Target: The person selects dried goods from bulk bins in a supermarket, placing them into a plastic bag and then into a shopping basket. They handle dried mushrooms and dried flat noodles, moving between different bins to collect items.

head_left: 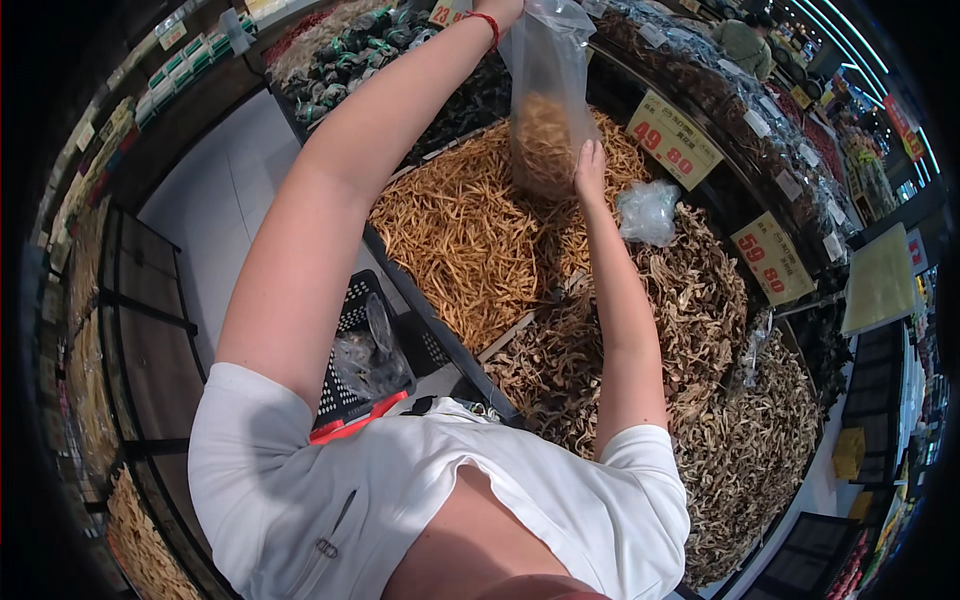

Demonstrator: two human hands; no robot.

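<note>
A clear plastic bag hangs upright at the top middle, its lower part filled with thin golden-brown dried strips. My left hand, with a red cord on its wrist, is closed at the bag's upper end; the picture's edge cuts off most of its fingers. Against the lower right side of the bag, my right hand grips the plastic, its fingers partly hidden. Right below the bag lies a heap of the same golden strips in a dark-edged bin.
A crumpled clear bag lies beside my right forearm. Brown curled dried goods fill the bins at right. Price signs stand along the back. A black basket holding a plastic bag is at my left. Dark-wrapped goods lie far left.
</note>
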